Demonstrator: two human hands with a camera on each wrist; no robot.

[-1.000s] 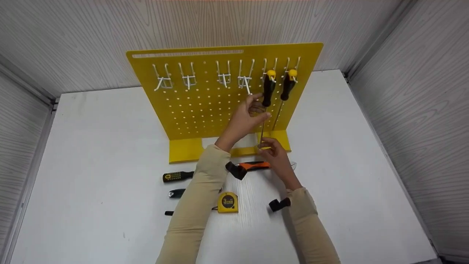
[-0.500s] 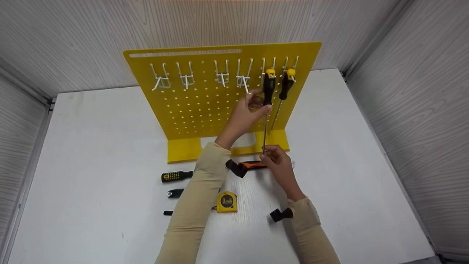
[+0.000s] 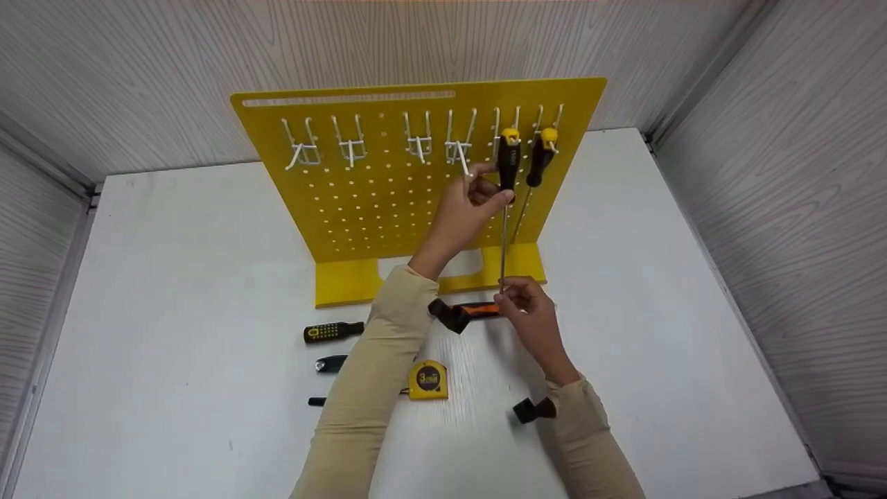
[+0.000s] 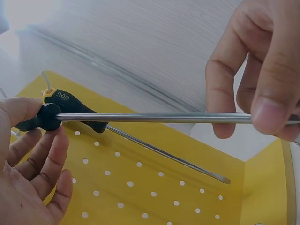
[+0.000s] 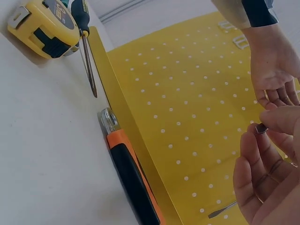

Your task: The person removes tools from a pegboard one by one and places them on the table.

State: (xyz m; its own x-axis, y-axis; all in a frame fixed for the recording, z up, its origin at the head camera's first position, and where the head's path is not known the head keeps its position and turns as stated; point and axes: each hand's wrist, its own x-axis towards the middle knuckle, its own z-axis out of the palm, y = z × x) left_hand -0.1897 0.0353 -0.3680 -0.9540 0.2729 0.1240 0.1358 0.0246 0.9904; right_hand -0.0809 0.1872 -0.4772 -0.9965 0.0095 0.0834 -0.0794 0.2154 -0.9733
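Observation:
A long screwdriver with a black handle and yellow end hangs by its handle from a white hook on the yellow pegboard. My left hand pinches the lower end of its handle between thumb and forefinger; the other fingers are loosely bent behind. Down near the tip, my right hand pinches the metal shaft between thumb and fingertips. The blade end peeks out from those fingers in the right wrist view. A second screwdriver hangs on the hook to the right, its flat tip close to the board.
Several bare white hooks line the board's left part. On the white table in front lie an orange-and-black handled tool, another screwdriver, a yellow tape measure and dark-handled tools partly hidden by my left sleeve.
My right hand has moved down and towards me, swinging the shaft's lower end away from the board. The left hand has shifted slightly up, onto the handle's lower end.

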